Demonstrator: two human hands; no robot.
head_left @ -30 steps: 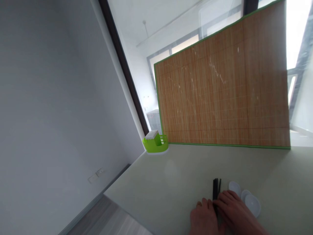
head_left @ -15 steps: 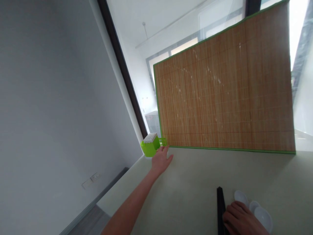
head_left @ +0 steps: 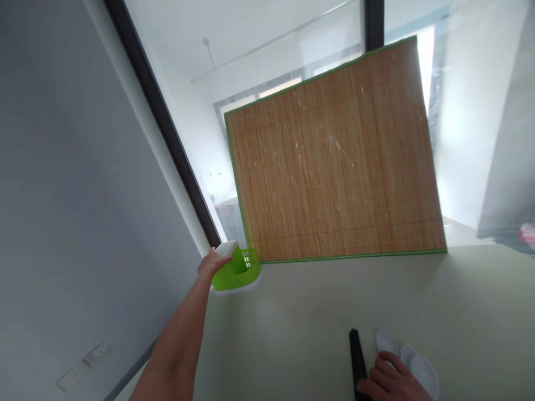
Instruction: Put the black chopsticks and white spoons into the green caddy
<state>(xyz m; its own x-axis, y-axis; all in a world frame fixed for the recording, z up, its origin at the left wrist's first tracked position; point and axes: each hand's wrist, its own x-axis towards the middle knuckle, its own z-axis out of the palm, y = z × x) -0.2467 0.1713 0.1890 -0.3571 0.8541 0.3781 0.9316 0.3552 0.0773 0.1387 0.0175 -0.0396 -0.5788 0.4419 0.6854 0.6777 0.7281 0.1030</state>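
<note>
A green utensil holder (head_left: 233,277) with a white base and a white slatted top stands at the table's far left corner. My left hand (head_left: 213,263) grips its taller left part, with the thumb across the front and the other fingers mostly hidden behind. At the bottom right lies a bundle of black chopsticks (head_left: 356,353). My right hand (head_left: 388,380) has its fingers curled over the near end of the bundle. Several white spoons (head_left: 424,374) lie beside and partly under that hand, their rounded bowls showing and their handles hidden.
A bamboo mat (head_left: 334,161) with green edging leans upright against the glass at the back of the pale table (head_left: 292,317). A grey wall (head_left: 83,195) closes off the left side. Dark window frames run beside and above the mat.
My left hand has moved left from in front of the green holder and closed around its taller part. My right hand stays at the chopsticks. The view has turned rightward.
</note>
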